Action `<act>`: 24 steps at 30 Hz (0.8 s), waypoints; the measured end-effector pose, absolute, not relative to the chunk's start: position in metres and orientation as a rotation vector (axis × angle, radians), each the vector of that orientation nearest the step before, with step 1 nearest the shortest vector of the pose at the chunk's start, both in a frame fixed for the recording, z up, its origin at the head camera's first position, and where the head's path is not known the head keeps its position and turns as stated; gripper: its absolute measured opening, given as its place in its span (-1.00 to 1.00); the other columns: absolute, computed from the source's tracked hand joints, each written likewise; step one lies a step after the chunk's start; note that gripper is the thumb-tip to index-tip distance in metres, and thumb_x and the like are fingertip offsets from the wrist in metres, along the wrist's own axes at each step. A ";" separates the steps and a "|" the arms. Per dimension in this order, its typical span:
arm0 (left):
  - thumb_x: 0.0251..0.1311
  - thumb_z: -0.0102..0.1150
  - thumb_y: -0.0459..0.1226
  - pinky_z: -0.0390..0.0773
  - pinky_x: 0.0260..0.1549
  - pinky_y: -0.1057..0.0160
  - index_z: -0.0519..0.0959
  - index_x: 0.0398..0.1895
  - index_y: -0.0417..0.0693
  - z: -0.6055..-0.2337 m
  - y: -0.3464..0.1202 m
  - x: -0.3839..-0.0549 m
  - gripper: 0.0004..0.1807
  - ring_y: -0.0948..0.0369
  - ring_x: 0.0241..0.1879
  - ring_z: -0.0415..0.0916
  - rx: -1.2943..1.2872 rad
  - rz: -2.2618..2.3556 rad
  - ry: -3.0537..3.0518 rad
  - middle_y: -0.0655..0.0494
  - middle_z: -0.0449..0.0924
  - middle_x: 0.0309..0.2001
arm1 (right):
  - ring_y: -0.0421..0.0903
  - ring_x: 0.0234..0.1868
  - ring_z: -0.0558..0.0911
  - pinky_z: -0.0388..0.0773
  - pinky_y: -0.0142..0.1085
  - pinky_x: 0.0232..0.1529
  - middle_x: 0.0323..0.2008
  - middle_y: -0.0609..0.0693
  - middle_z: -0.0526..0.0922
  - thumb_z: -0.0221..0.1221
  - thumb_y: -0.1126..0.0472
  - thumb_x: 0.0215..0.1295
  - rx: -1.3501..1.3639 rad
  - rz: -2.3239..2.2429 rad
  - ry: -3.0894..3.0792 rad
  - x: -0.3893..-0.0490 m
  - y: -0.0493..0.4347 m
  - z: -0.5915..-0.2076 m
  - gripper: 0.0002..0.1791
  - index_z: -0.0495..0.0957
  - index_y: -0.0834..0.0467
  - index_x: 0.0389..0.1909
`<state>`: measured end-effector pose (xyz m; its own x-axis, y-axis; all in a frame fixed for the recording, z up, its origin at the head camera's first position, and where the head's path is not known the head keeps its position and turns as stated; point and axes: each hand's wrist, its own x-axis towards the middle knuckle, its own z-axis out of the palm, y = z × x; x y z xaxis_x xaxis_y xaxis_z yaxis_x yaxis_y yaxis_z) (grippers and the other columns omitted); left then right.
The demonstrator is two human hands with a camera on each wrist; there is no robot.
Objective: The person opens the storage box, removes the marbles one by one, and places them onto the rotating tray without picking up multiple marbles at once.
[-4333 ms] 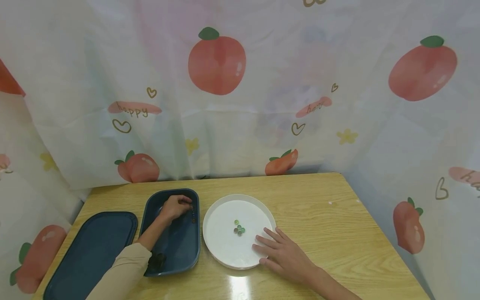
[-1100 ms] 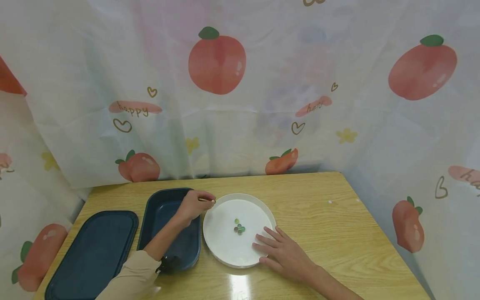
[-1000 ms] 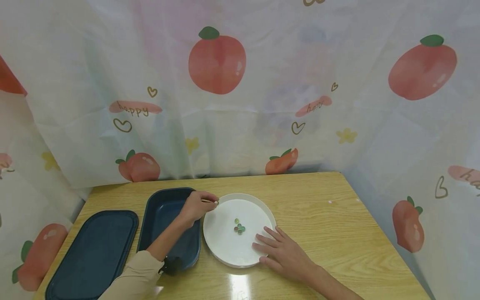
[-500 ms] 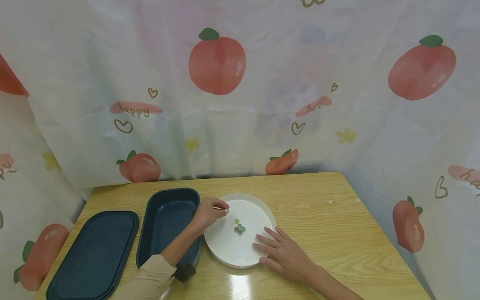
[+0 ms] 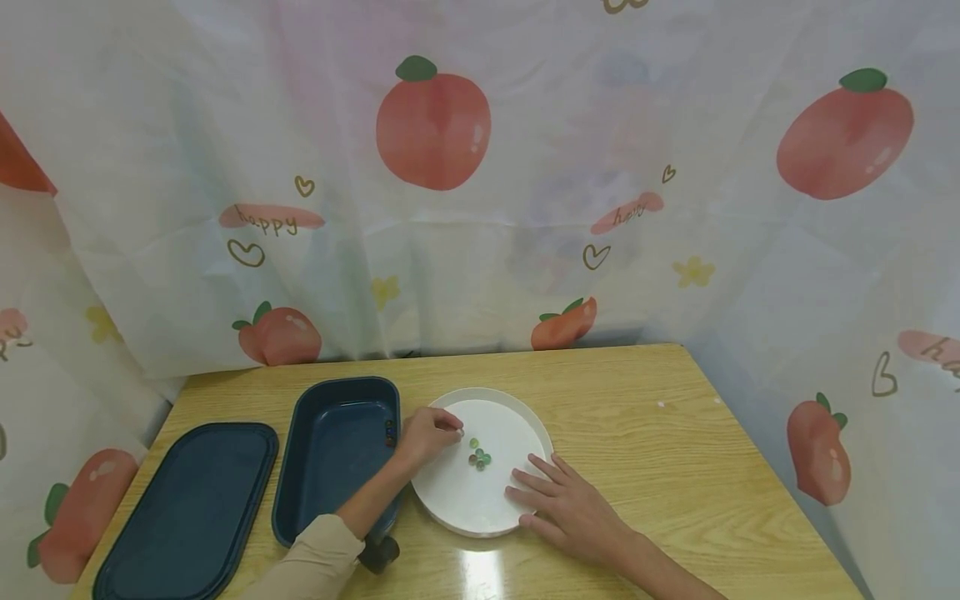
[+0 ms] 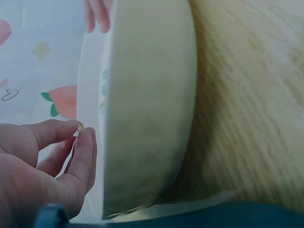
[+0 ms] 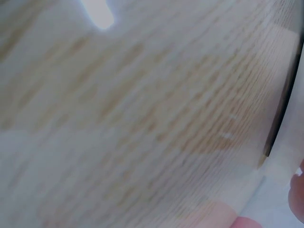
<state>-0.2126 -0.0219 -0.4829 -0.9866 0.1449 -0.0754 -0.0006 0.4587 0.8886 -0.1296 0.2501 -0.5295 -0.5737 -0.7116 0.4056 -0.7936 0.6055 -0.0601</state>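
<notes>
While the left hand [image 5: 429, 432] is positioned above the left part of the plate [image 5: 465, 507], its thumb and index finger pinch one marble [image 6: 80, 127] at the fingertips. The pinched marble is small and glassy, with a yellowish streak visible in the left wrist view; it is held clear of the plate floor. The right hand [image 5: 572, 510] lies at the right side of the plate, fingers extended and spread across the rim, gripping nothing.

The plate is white, round and shallow, with a raised rim. Near its centre sits a group of loose marbles [image 5: 481, 456], mostly green, one brownish; the light green one lies slightly behind the others.

Left of the plate, just beside it, stands the basin [image 5: 326, 467], dark blue and deep. Several dark marbles [image 5: 389, 432] lie in a short row along its right wall. The left forearm crosses above this wall. A dark unit [image 5: 380, 554] is worn at the left wrist, below the rolled beige sleeve [image 5: 318, 557].

Further left, the tray [image 5: 191, 500], also dark blue, lies flat. All vessels rest on the wood-grain table [image 5: 645, 425]. Behind it hangs a white cloth [image 5: 517, 100] printed with red fruit, hearts and yellow flowers
</notes>
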 end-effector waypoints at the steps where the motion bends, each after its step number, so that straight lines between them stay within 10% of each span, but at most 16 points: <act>1: 0.05 0.37 -0.50 0.57 -0.36 0.28 0.72 -0.34 -0.25 -0.484 -0.021 -0.212 -0.90 0.21 -0.37 0.55 0.128 1.551 2.564 0.10 0.64 -0.42 | 0.10 0.37 0.38 0.07 -0.01 0.38 0.26 -0.08 0.55 0.13 -0.09 0.45 1.214 0.336 -2.494 -0.130 0.250 -0.529 -0.59 0.61 -0.07 0.22; 24: 0.05 0.39 -0.46 0.53 -0.45 0.31 0.69 -0.44 -0.22 -0.496 -0.014 -0.208 -0.96 0.26 -0.47 0.49 0.231 1.453 2.645 0.13 0.60 -0.52 | 0.09 0.39 0.35 0.13 0.07 0.34 0.28 -0.09 0.53 0.13 -0.09 0.45 1.205 0.343 -2.522 -0.129 0.250 -0.530 -0.57 0.58 -0.08 0.25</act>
